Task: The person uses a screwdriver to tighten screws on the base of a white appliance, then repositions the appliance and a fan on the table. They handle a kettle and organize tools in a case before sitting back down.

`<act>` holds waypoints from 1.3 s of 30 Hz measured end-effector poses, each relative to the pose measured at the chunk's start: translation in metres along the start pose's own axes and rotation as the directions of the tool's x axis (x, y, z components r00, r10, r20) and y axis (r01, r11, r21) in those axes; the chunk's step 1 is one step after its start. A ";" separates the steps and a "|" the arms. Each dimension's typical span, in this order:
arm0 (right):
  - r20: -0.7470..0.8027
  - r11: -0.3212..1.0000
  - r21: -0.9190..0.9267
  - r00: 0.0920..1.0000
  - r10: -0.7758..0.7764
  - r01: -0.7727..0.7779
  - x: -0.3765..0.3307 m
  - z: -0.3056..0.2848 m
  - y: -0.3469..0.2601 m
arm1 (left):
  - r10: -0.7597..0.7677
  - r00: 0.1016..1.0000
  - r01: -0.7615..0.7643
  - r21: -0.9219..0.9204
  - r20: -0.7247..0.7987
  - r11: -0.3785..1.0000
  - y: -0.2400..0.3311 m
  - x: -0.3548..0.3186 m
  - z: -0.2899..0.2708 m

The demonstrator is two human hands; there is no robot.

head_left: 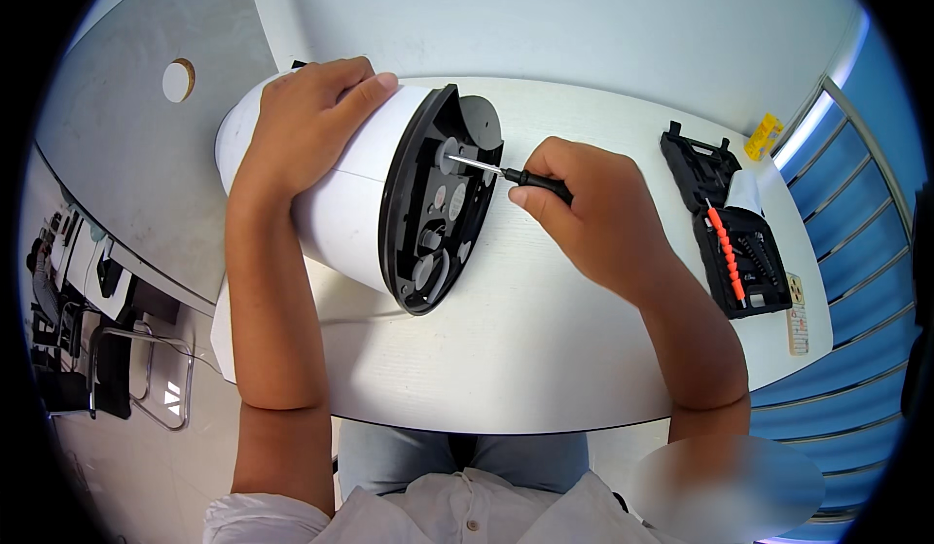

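Observation:
A white, rounded appliance (352,194) lies on its side on the white table (545,349). Its black base (397,194), fitted with several grey discs, faces right. My left hand (316,121) grips the body from above, thumb toward the base and some fingertips hidden over the far side. In my right hand (593,213), fingers closed around its black handle, is a screwdriver (530,182). The metal shaft points left, with its tip at a grey disc in the upper part of the base. Whether the tip sits in a screw is too small to tell.
An open black tool case (744,262) with an orange flexible shaft (725,247) lies on the right, beside a pale remote control (797,315). A yellow box (764,136) stands farther back. Metal rails (846,223) run along the right; a chair (146,369) stands lower left.

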State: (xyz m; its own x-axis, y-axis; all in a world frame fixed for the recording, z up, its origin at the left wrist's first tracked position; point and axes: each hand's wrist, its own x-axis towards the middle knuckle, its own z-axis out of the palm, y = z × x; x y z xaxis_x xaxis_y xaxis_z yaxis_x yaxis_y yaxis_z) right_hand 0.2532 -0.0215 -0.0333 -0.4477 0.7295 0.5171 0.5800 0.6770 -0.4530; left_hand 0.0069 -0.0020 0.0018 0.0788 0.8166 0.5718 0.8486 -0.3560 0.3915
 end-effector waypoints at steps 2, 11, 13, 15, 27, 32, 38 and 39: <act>0.233 0.935 0.224 0.946 0.224 -0.276 0.005 -0.007 -0.001 | 0.010 1.000 -0.010 0.005 0.012 1.000 -0.002 0.000 0.000; -0.112 0.853 -0.501 0.967 -0.230 0.145 -0.005 0.011 -0.001 | 0.109 0.994 -0.109 -0.031 -0.012 0.994 -0.006 0.000 0.001; -0.125 0.830 -0.524 0.946 -0.298 0.192 -0.008 0.014 -0.004 | 0.208 0.977 -0.213 -0.143 -0.048 0.967 -0.009 0.002 0.005; -0.138 0.808 -0.519 0.906 -0.401 0.278 -0.011 0.018 -0.001 | 0.237 0.971 -0.231 -0.125 0.035 0.965 -0.006 0.002 0.000; 0.101 0.978 -0.207 0.995 -0.003 0.025 0.008 -0.001 -0.005 | 0.262 0.958 -0.263 -0.003 0.113 0.965 0.005 0.001 -0.002; 0.562 0.807 0.103 0.703 0.435 -0.581 0.034 -0.030 -0.020 | 0.249 0.966 -0.250 0.002 0.071 0.968 0.004 0.000 -0.001; -0.056 0.935 -0.283 0.969 -0.239 0.215 0.002 -0.004 -0.009 | 0.200 0.971 -0.183 -0.139 0.128 0.973 0.008 0.001 -0.002; -0.150 0.835 -0.455 0.898 -0.413 0.308 0.000 0.004 -0.007 | 0.200 0.972 -0.184 -0.126 0.125 0.975 0.007 0.001 -0.003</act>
State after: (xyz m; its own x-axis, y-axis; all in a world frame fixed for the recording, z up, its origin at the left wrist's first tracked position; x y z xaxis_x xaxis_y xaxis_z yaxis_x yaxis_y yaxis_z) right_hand 0.2464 -0.0255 -0.0326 -0.5397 0.3613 0.7603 0.6565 0.7461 0.1114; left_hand 0.0110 -0.0051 0.0069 0.3119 0.7792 0.5437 0.7466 -0.5549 0.3670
